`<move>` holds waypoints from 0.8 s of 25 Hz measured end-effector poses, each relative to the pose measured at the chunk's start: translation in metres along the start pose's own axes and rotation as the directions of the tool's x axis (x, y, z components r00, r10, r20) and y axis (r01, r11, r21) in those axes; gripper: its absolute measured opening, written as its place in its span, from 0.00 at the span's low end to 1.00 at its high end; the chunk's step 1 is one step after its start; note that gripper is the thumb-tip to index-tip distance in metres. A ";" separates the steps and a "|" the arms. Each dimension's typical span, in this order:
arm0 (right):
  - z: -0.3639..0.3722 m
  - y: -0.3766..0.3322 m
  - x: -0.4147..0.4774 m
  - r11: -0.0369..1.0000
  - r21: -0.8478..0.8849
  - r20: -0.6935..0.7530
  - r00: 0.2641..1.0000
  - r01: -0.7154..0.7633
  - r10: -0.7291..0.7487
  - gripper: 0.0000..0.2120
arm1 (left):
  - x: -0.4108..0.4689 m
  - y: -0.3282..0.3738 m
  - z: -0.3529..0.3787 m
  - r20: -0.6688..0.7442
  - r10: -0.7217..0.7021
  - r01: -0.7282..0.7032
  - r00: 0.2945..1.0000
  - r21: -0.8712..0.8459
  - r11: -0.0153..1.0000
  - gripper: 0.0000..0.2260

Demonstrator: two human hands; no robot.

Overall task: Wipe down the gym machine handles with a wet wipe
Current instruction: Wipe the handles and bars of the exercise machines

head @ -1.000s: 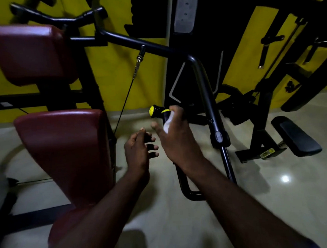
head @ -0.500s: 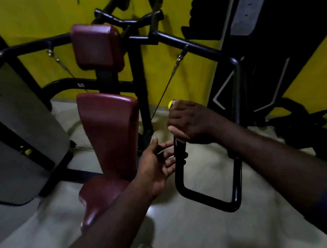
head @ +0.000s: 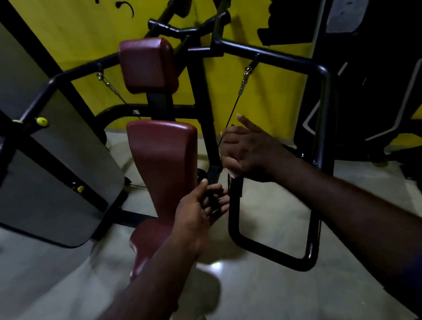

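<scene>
I am clasping wet wipe (head: 232,175) round handle (head: 234,217) with right hand (head: 250,153), left hand (head: 200,207) open beside it; lifted forefinger (head: 246,121) risks slippage.

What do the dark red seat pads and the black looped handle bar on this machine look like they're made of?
The dark red seat pads look like padded vinyl or faux leather: smooth, with soft highlights and rounded edges. The black looped handle bar looks like painted or powder-coated steel tube, with a dull sheen along its bends.
</scene>
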State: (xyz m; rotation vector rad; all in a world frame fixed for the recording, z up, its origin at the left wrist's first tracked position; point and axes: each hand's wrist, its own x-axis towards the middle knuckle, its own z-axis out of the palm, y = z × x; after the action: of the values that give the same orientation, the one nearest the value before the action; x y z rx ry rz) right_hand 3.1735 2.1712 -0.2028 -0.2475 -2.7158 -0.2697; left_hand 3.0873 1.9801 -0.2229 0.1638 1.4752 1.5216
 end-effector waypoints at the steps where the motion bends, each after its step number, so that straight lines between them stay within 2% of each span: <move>1: 0.005 -0.003 0.002 0.997 0.044 -0.022 0.998 -0.057 0.058 0.12 | 0.003 0.004 0.001 -0.014 0.063 -0.062 0.998 0.009 0.998 0.15; 4: 0.027 -0.060 -0.032 0.955 0.221 -0.108 0.969 -0.196 0.224 0.11 | 0.008 0.012 0.000 -0.024 0.193 -0.191 0.981 0.066 0.979 0.08; 7: 0.036 -0.116 -0.063 0.871 0.394 -0.136 0.918 -0.294 0.372 0.21 | 0.004 0.013 -0.010 -0.080 0.278 -0.262 0.957 0.164 0.951 0.10; 9: 0.038 -0.105 -0.043 0.841 0.413 -0.146 0.887 -0.348 0.439 0.24 | 0.004 0.016 -0.017 -0.083 0.371 -0.352 0.925 0.177 0.919 0.10; 11: 0.035 -0.071 -0.001 0.801 0.381 -0.098 0.841 -0.461 0.531 0.21 | 0.010 0.023 -0.019 -0.062 0.455 -0.434 0.888 0.209 0.876 0.10; 13: 0.028 -0.042 0.033 0.647 0.480 -0.001 0.737 -0.593 0.676 0.12 | 0.016 0.031 -0.016 -0.009 0.490 -0.476 0.872 0.221 0.851 0.10; 15: 0.028 -0.032 0.045 0.437 0.655 -0.007 0.573 -0.616 0.819 0.06 | 0.023 0.036 -0.013 0.042 0.494 -0.490 0.869 0.219 0.844 0.09; 17: 0.028 -0.040 0.042 0.167 0.812 0.108 0.425 -0.559 0.898 0.13 | 0.034 0.039 -0.012 0.067 0.496 -0.496 0.866 0.234 0.836 0.09; 19: 0.018 -0.055 0.037 -0.057 0.893 0.243 0.373 -0.446 0.896 0.19 | 0.046 0.044 -0.014 0.093 0.489 -0.497 0.867 0.198 0.845 0.09; 20: 0.013 -0.062 0.034 -0.127 0.888 0.300 0.348 -0.441 0.888 0.22 | 0.054 0.047 -0.017 0.117 0.480 -0.494 0.870 0.189 0.849 0.09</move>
State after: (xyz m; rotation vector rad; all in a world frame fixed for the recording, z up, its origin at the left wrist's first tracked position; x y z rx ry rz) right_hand 3.1246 2.1188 -0.2099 -1.1106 -1.4254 1.3546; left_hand 3.0235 2.0151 -0.2156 0.7636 1.6196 1.7257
